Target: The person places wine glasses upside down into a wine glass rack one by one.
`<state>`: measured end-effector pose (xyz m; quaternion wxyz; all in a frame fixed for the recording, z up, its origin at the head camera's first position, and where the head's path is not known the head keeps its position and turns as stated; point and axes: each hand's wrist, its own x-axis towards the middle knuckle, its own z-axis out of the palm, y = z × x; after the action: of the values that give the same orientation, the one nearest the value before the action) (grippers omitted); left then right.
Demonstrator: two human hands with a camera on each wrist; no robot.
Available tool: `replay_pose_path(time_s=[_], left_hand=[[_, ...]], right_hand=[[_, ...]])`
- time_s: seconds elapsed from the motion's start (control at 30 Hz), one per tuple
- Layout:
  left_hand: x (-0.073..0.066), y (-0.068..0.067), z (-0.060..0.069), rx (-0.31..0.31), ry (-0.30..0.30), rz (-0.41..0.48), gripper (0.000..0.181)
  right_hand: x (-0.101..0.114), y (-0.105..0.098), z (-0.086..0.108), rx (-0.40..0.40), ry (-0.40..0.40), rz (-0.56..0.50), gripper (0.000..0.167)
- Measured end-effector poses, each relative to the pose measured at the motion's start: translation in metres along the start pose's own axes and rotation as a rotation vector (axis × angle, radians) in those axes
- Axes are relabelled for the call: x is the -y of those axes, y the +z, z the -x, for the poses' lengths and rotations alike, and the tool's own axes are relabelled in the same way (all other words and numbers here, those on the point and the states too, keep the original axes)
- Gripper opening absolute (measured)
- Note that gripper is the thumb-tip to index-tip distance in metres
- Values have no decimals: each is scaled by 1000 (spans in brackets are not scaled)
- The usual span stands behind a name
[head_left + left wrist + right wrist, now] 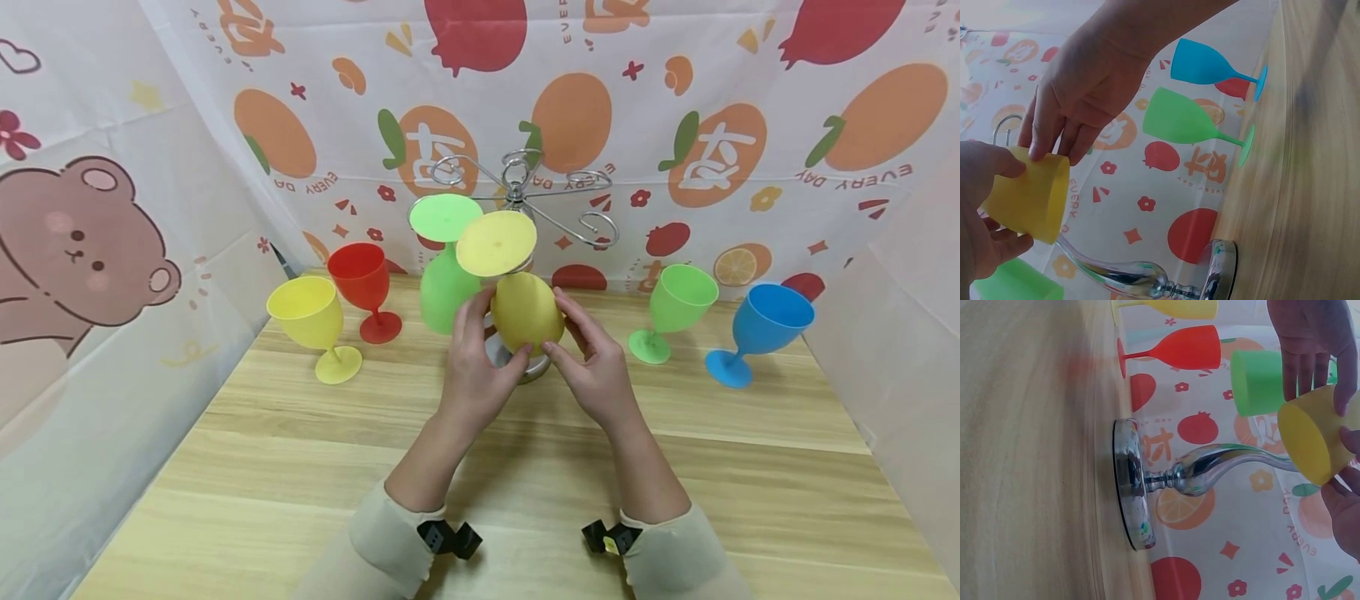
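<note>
An upside-down yellow goblet [523,312] is held between both hands in front of a chrome rack [515,193], its round foot uppermost. The left hand [480,367] grips its left side, and the right hand [596,362] grips its right side with thumb and fingers. In the left wrist view the left hand [982,212] and the right hand [1085,87] both touch the yellow cup [1032,200]. A green goblet [448,287] hangs upside down just left of the yellow one. The rack's round base [1132,484] stands on the table in the right wrist view.
On the wooden table [300,467], a yellow goblet [307,312] and a red goblet [360,275] stand upright at the left. A green goblet [682,298] and a blue goblet [771,319] stand upright at the right. Printed cloth [495,83] hangs behind the rack.
</note>
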<state>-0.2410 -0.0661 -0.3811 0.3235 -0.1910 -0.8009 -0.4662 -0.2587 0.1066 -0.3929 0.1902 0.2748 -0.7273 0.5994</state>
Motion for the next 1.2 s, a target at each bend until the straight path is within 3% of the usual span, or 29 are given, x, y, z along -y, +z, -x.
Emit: replay_pose_path(time_s=[0.17,0.5,1.2], left_hand=[[0,0,0,11,-4,-30,78],[-1,-1,1,17,-20,-46,75],[-8,-11,1,52,-53,-184,73]], right_hand=[[-2,0,-1,8,-3,-9,61],[-5,3,-1,34,86,-49,61],[-6,11,1,73,109,-93,64]])
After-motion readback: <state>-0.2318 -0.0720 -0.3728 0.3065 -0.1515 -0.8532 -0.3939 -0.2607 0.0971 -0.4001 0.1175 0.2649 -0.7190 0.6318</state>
